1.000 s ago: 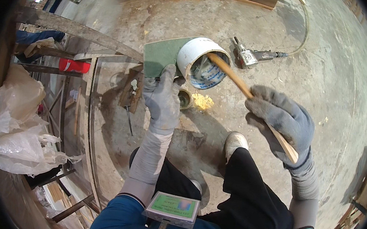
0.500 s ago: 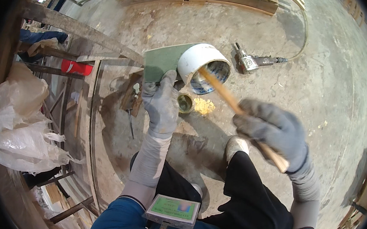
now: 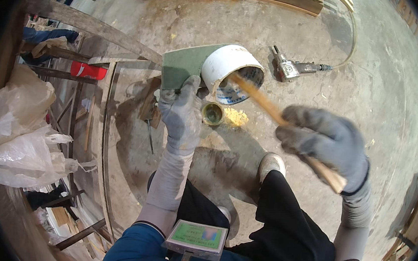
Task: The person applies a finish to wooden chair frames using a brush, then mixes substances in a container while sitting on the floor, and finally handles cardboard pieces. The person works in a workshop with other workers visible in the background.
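One crumpled white plastic bag (image 3: 17, 138) is lying at the left edge of the frame. Just left of centre, the left hand (image 3: 180, 113), in a grey knit glove, is gripping one tilted round white can (image 3: 231, 73) with a green label; its open mouth is facing the camera at upper centre. One small round lid (image 3: 213, 114) is lying on the rough concrete floor (image 3: 371, 95) just below the can. One flat wooden stick (image 3: 279, 118) is entering the can's mouth, clasped by the gloved right hand (image 3: 324, 143) at centre right. One metal power tool (image 3: 294, 68) is lying at upper right.
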A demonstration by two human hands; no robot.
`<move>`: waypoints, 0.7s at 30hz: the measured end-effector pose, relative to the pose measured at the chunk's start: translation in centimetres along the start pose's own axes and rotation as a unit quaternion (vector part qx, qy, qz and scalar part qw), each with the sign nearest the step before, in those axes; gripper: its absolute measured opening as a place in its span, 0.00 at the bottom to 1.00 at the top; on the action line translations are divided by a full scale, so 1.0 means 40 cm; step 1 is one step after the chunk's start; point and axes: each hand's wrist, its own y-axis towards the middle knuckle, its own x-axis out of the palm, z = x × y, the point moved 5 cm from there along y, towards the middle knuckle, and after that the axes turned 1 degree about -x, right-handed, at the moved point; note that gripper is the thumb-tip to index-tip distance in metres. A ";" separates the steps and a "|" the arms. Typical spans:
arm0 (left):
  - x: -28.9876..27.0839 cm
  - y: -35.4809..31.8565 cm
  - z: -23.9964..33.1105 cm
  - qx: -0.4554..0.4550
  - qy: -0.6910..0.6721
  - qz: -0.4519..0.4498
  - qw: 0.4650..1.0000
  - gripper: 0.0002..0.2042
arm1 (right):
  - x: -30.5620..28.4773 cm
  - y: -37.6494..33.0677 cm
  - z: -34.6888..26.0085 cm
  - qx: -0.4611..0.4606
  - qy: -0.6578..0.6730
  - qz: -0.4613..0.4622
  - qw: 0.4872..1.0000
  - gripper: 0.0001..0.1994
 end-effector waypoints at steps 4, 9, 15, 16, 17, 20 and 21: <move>0.019 0.003 0.005 -0.015 -0.010 0.007 1.000 0.11 | -0.007 0.010 -0.002 0.018 -0.122 -0.028 0.992 0.15; 0.029 -0.008 0.019 -0.005 0.019 -0.024 1.000 0.13 | -0.031 0.022 -0.051 -0.026 -0.226 -0.019 0.974 0.14; 0.051 0.002 0.042 0.010 0.039 -0.058 0.997 0.14 | -0.035 0.016 -0.010 -0.021 -0.164 -0.005 0.986 0.12; 0.049 0.007 0.047 0.005 0.015 -0.054 0.998 0.14 | -0.039 0.005 -0.002 -0.062 -0.160 0.041 0.984 0.11; 0.041 0.010 0.045 0.006 0.006 -0.045 0.999 0.13 | -0.037 -0.008 0.018 -0.052 -0.027 0.074 0.996 0.13; 0.022 0.009 0.022 0.007 -0.019 -0.020 1.000 0.12 | -0.010 -0.016 0.000 -0.080 0.000 0.125 0.989 0.10; 0.024 0.007 0.013 0.004 -0.025 -0.016 1.000 0.12 | -0.003 -0.018 0.001 -0.055 0.052 0.144 0.987 0.09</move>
